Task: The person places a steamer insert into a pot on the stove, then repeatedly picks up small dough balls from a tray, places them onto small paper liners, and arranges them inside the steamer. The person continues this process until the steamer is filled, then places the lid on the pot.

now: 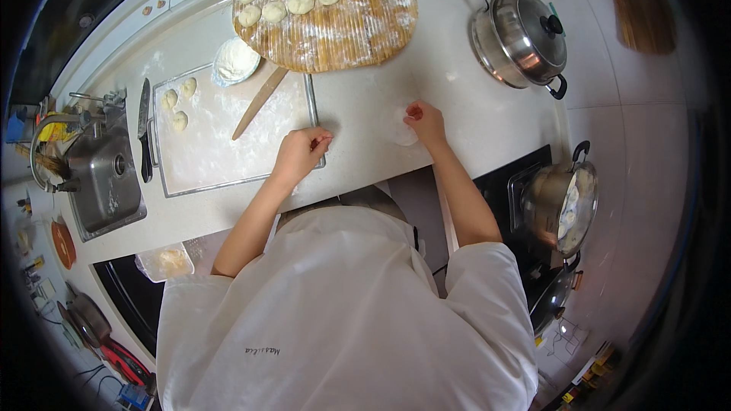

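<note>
My left hand [304,150] is over the right edge of a floured white board with a metal rim [228,181], its fingers curled; whether they hold anything is hard to see. Over the counter to the right, my right hand [425,121] has its fingertips together at the edge of a faint, translucent round thing [403,128]. On the board lie a tapered wooden rolling pin [260,104] and several dough pieces [180,120], with a bowl of flour [236,61] at its back edge. Behind, several round dough pieces [300,3] rest on a floured slatted round tray [337,40].
A knife [145,125] lies between the board and the steel sink [105,177]. A lidded steel pot [519,37] stands at the back right. Another pot [551,205] with pale pieces inside is on the black stove at the right, near a lidded pan [553,297].
</note>
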The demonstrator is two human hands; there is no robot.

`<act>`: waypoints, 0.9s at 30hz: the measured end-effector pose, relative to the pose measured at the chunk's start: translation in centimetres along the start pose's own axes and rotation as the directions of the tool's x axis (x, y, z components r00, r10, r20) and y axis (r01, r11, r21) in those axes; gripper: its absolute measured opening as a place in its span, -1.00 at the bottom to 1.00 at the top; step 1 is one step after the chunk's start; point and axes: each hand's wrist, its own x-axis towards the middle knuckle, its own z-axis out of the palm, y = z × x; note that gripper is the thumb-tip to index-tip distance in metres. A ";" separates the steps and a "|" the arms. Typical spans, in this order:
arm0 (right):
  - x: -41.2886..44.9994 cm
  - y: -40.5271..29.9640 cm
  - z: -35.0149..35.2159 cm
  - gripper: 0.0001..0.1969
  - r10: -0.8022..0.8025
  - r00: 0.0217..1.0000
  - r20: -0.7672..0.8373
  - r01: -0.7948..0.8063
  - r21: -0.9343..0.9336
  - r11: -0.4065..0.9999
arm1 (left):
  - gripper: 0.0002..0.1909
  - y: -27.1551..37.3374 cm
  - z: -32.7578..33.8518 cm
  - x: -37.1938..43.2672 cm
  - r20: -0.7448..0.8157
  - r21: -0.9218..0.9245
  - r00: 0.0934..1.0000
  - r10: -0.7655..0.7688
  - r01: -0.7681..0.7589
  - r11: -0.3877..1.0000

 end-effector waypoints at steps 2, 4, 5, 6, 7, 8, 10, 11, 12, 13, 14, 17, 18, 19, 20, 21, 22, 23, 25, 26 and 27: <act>-0.2 -0.5 -0.5 -0.70 -0.007 0.999 -0.040 0.011 0.101 0.995 | -0.87 0.7 0.7 0.5 -0.005 -0.015 1.000 -0.001 0.001 1.000; -0.2 -1.3 -1.2 -0.70 0.086 0.996 -0.008 -0.080 0.300 0.950 | -0.86 1.3 1.2 1.2 0.008 0.020 1.000 0.003 -0.003 1.000; -0.2 -1.9 -1.7 -0.70 0.130 0.991 0.016 -0.126 0.395 0.910 | -0.83 1.8 1.3 1.5 0.023 0.062 1.000 0.005 -0.007 0.998; -0.4 -2.8 -2.5 -0.71 0.087 0.994 0.059 -0.104 0.463 0.880 | -0.80 2.3 1.5 1.9 0.036 0.101 0.999 0.006 -0.009 0.995; -0.5 -4.0 -3.6 -0.72 0.039 0.994 0.098 -0.086 0.530 0.844 | -0.77 3.1 1.6 2.3 -0.001 0.018 0.999 0.037 -0.037 0.999; -0.6 -5.4 -4.8 -0.74 -0.012 0.991 0.134 -0.071 0.594 0.801 | -0.73 4.1 1.8 2.8 -0.041 -0.065 0.997 0.066 -0.068 0.996; -0.7 -9.0 -7.2 -0.76 -0.015 0.974 0.227 -0.142 0.662 0.736 | -0.66 5.7 2.7 3.9 -0.071 -0.352 0.997 0.019 -0.042 0.935; -0.6 -10.8 -8.1 -0.77 -0.025 0.962 0.272 -0.178 0.692 0.699 | -0.63 6.6 3.4 4.5 -0.039 -0.542 0.998 -0.046 0.018 0.840; -0.5 -12.3 -8.6 -0.77 -0.005 0.960 0.279 -0.204 0.715 0.669 | -0.60 7.2 3.8 5.0 0.003 -0.705 0.995 -0.101 0.074 0.705; -0.2 -13.8 -9.0 -0.77 0.012 0.958 0.286 -0.228 0.736 0.638 | -0.60 8.0 3.6 5.6 0.086 -0.794 0.992 -0.091 0.123 0.595; 0.3 -14.9 -9.0 -0.77 0.029 0.955 0.296 -0.252 0.754 0.607 | -0.60 9.0 3.1 6.0 0.164 -0.864 0.984 -0.067 0.176 0.472; 2.3 -17.3 -8.1 -0.76 0.005 0.970 0.241 -0.201 0.798 0.569 | -0.65 9.9 1.9 7.3 0.206 -0.972 0.973 -0.100 0.216 0.095; 3.0 -17.9 -7.5 -0.76 0.003 0.973 0.230 -0.189 0.792 0.580 | -0.67 10.3 1.3 7.7 0.178 -0.983 0.976 -0.121 0.181 0.011; 3.8 -18.2 -6.7 -0.75 0.004 0.977 0.214 -0.175 0.788 0.590 | -0.69 10.5 0.8 8.2 0.156 -0.987 0.978 -0.140 0.147 -0.072; 4.5 -18.3 -6.0 -0.75 0.004 0.980 0.199 -0.161 0.783 0.600 | -0.73 10.4 0.6 8.6 0.130 -0.985 0.976 -0.173 0.107 -0.134; 5.3 -18.3 -5.0 -0.73 -0.022 0.976 0.217 -0.154 0.759 0.633 | -0.73 10.0 0.5 8.9 0.110 -0.987 0.969 -0.220 0.080 -0.142; 6.2 -18.1 -4.2 -0.72 -0.047 0.973 0.225 -0.138 0.737 0.662 | -0.73 9.6 0.3 9.4 0.094 -0.988 0.962 -0.257 0.057 -0.146; 7.3 -17.7 -3.5 -0.70 -0.073 0.969 0.234 -0.120 0.714 0.690 | -0.73 9.2 0.0 9.8 0.076 -0.988 0.953 -0.295 0.032 -0.149; 12.5 -16.0 -3.3 -0.65 -0.205 0.976 0.077 0.130 0.549 0.825 | -0.75 9.0 -1.1 10.8 0.028 -0.995 0.913 -0.407 -0.013 -0.098; 14.8 -15.4 -3.8 -0.63 -0.276 0.961 0.006 0.245 0.441 0.863 | -0.76 8.8 -1.3 11.1 0.008 -0.997 0.887 -0.461 -0.030 -0.076; 16.6 -15.4 -4.5 -0.61 -0.355 0.934 -0.048 0.355 0.254 0.900 | -0.77 8.1 -1.6 11.6 0.006 -0.997 0.886 -0.464 -0.027 -0.066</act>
